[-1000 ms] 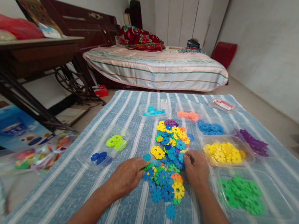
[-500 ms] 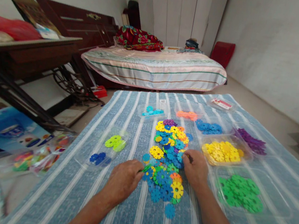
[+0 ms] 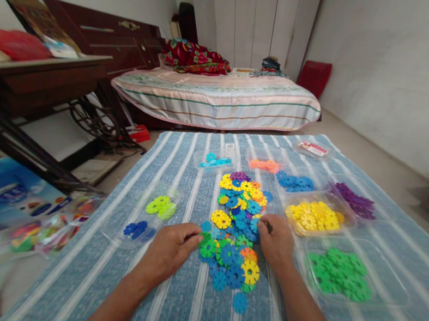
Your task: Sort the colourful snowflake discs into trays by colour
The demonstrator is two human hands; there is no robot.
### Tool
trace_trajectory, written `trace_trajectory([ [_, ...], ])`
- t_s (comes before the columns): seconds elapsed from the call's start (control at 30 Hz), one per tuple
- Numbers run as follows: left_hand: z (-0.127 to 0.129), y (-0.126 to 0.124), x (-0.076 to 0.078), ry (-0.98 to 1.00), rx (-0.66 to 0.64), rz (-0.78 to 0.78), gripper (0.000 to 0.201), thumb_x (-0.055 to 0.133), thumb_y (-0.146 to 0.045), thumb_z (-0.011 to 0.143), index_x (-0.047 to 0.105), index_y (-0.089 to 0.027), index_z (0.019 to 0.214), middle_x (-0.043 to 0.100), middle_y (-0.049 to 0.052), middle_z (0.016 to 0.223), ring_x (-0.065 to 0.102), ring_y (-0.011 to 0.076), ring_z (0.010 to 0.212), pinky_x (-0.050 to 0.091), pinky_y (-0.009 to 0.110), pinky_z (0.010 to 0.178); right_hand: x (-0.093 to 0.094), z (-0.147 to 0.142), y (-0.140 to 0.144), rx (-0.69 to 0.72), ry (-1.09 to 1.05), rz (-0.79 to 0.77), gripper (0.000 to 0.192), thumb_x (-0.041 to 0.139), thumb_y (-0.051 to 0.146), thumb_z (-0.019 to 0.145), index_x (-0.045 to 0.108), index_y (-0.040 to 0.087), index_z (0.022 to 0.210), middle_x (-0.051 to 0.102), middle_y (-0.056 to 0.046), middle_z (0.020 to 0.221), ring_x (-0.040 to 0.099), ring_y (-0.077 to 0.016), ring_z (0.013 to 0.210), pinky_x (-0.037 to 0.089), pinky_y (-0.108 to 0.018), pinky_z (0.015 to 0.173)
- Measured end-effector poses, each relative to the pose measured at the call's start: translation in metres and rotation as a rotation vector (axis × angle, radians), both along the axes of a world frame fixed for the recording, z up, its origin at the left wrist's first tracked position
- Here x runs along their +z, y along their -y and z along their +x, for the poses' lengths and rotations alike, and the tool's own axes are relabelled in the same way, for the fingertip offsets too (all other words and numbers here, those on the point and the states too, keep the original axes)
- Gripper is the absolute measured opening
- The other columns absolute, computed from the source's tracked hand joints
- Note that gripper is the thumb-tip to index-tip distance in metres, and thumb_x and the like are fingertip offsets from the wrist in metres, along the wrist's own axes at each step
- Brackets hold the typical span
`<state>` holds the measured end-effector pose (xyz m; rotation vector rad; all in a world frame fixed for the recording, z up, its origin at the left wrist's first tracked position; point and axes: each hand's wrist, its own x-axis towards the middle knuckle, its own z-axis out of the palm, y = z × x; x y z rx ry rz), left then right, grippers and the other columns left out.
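- Two small heaps, lime discs point(image 3: 160, 207) and dark blue discs point(image 3: 136, 229), lie in a clear tray at the left of the striped cloth point(image 3: 172, 308).
- Left hand point(image 3: 168, 249) rests knuckles up, fingers curled, fingertips at the near left edge of the mixed pile point(image 3: 237, 231); whether it pinches a disc I cannot tell.
- Right hand point(image 3: 275, 242) sits at the pile's right edge, thumb and forefinger pressed together on something small and dark.
- Yellow discs point(image 3: 312, 217) fill a tray far right of it.
- Green discs point(image 3: 340, 271) lie in a near tray, just right of the right hand.
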<state>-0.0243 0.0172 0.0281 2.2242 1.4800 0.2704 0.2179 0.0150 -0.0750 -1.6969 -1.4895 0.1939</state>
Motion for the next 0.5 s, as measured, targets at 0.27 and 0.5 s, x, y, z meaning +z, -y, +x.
trace_trajectory([
  [0.27, 0.038, -0.018, -0.002, 0.271, 0.056, -0.161, 0.023, 0.049, -0.032, 0.075, 0.064, -0.015, 0.073, 0.058, -0.002, 0.058, 0.055, 0.0124, 0.056, 0.04, 0.022, 0.054, 0.001, -0.003, -0.002, -0.016, -0.005, 0.005, 0.017, 0.047, 0.024, 0.077, 0.063, 0.02, 0.073, 0.061, -0.003, 0.076, 0.051, -0.0163, 0.078, 0.036, -0.028, 0.074],
  [0.5, 0.099, -0.037, -0.003, 0.422, -0.008, -0.208, 0.02, 0.051, -0.027, 0.071, 0.066, -0.015, 0.074, 0.057, -0.003, 0.054, 0.054, 0.0112, 0.051, 0.042, 0.022, 0.053, -0.001, -0.004, -0.003, -0.024, -0.02, 0.01, 0.016, 0.048, 0.024, 0.078, 0.062, 0.02, 0.075, 0.061, -0.003, 0.076, 0.051, -0.017, 0.078, 0.036, -0.028, 0.072],
])
